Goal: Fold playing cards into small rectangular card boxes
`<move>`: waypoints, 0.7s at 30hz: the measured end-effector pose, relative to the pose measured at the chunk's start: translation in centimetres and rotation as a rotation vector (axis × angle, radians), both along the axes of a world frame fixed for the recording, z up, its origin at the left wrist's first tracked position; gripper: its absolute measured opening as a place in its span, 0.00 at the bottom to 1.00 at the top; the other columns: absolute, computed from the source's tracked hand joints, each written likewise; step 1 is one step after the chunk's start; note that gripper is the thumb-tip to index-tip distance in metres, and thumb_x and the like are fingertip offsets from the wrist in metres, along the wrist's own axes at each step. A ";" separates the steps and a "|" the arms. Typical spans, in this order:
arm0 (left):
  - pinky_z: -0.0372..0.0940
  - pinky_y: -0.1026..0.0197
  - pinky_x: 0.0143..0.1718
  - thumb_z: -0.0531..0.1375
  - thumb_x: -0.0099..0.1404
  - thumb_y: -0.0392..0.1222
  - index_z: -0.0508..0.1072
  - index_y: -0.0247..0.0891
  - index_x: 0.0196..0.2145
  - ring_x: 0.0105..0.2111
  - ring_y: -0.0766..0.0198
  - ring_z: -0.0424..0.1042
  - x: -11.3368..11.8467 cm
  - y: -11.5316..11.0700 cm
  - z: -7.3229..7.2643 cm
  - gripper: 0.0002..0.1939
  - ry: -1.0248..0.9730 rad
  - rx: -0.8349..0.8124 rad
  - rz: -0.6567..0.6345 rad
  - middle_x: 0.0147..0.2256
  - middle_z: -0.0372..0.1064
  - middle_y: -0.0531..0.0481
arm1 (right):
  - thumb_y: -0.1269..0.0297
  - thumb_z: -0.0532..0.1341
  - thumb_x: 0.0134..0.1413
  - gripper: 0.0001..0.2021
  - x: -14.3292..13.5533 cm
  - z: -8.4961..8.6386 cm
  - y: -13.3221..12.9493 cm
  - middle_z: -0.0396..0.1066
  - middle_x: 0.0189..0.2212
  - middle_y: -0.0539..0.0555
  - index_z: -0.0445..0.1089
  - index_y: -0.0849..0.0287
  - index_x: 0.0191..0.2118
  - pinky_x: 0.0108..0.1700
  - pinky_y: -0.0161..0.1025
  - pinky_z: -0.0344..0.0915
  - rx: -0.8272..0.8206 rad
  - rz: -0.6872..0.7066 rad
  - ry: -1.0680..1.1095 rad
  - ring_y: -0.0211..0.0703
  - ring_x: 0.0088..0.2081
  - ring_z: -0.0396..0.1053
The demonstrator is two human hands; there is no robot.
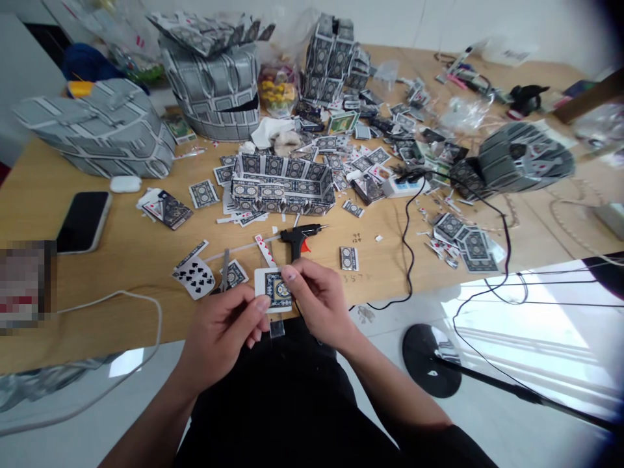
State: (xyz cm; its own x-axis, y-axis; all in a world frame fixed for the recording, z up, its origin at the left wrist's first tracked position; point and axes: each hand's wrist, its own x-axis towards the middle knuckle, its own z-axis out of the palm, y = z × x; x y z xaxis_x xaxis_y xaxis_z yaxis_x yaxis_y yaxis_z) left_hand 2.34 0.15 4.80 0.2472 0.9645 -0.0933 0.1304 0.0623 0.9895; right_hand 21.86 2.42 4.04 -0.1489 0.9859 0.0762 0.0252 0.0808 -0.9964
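Note:
Between my two hands is a playing card, its dark patterned back facing up with a white border on its left. My left hand pinches its lower left edge between thumb and fingers. On its right side, the thumb of my right hand presses on the back, fingers behind. Just beyond lies a black glue gun with an orange trigger. Left of the hands are scissors, partly hidden, and a bent ten of spades. A small cut card piece lies to the right.
An open box woven from cards stands mid-table. Behind it are grey card-made bags and heaps of loose cards. A phone lies left. A black cable runs from a power strip over the front edge.

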 end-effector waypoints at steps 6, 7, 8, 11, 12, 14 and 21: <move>0.66 0.69 0.22 0.61 0.80 0.47 0.74 0.39 0.28 0.20 0.70 0.69 -0.5 -0.7 -1.0 0.20 -0.013 -0.031 -0.005 0.23 0.71 0.54 | 0.50 0.61 0.77 0.26 0.3 0.1 -0.6 0.55 0.24 0.46 0.58 0.55 0.27 0.30 0.39 0.53 0.025 0.077 -0.068 0.38 0.26 0.53; 0.66 0.68 0.23 0.61 0.80 0.47 0.74 0.39 0.28 0.20 0.69 0.69 -0.7 -0.7 -1.2 0.21 -0.016 -0.036 -0.017 0.23 0.71 0.53 | 0.51 0.61 0.77 0.25 0.5 0.2 -0.7 0.56 0.24 0.46 0.59 0.55 0.27 0.31 0.39 0.54 0.055 0.087 -0.101 0.38 0.26 0.54; 0.66 0.67 0.24 0.61 0.79 0.48 0.74 0.39 0.28 0.21 0.68 0.69 -1.0 -0.7 -1.3 0.20 -0.015 -0.035 -0.033 0.23 0.71 0.53 | 0.52 0.61 0.78 0.25 0.6 0.3 -0.7 0.56 0.24 0.46 0.59 0.55 0.27 0.31 0.40 0.54 0.091 0.107 -0.130 0.38 0.26 0.55; 0.65 0.65 0.27 0.63 0.77 0.47 0.78 0.39 0.33 0.25 0.66 0.69 -1.7 -0.3 -1.2 0.15 0.011 0.016 -0.062 0.26 0.70 0.52 | 0.57 0.60 0.78 0.22 0.9 0.6 -0.8 0.59 0.24 0.47 0.61 0.54 0.27 0.31 0.40 0.56 0.192 0.229 -0.185 0.39 0.26 0.57; 0.64 0.65 0.28 0.63 0.77 0.47 0.79 0.39 0.35 0.26 0.66 0.69 -1.9 -0.1 -1.0 0.13 0.023 0.048 -0.059 0.27 0.70 0.52 | 0.58 0.61 0.77 0.21 1.0 0.7 -0.8 0.60 0.24 0.47 0.62 0.54 0.28 0.32 0.40 0.57 0.224 0.274 -0.199 0.39 0.27 0.59; 0.63 0.65 0.29 0.64 0.77 0.45 0.79 0.40 0.36 0.27 0.66 0.68 -2.1 0.1 -0.6 0.10 0.047 0.121 -0.050 0.29 0.70 0.53 | 0.61 0.62 0.76 0.21 0.8 0.8 -0.8 0.60 0.24 0.47 0.61 0.54 0.28 0.33 0.40 0.59 0.286 0.338 -0.221 0.39 0.28 0.60; 0.66 0.63 0.32 0.64 0.78 0.43 0.79 0.41 0.36 0.30 0.64 0.71 -1.4 -0.7 -0.8 0.10 0.008 0.209 0.166 0.32 0.74 0.51 | 0.58 0.67 0.72 0.13 0.1 0.9 -1.7 0.73 0.27 0.50 0.72 0.54 0.34 0.34 0.40 0.69 0.243 0.203 -0.205 0.42 0.28 0.70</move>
State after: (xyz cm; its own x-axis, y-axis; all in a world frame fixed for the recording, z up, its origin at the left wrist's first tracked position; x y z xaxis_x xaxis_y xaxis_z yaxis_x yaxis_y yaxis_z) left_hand 0.91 -0.51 4.03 0.0842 0.9902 0.1111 0.1431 -0.1223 0.9821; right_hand 21.96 0.71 4.92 -0.3761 0.8914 0.2528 0.1808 0.3382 -0.9235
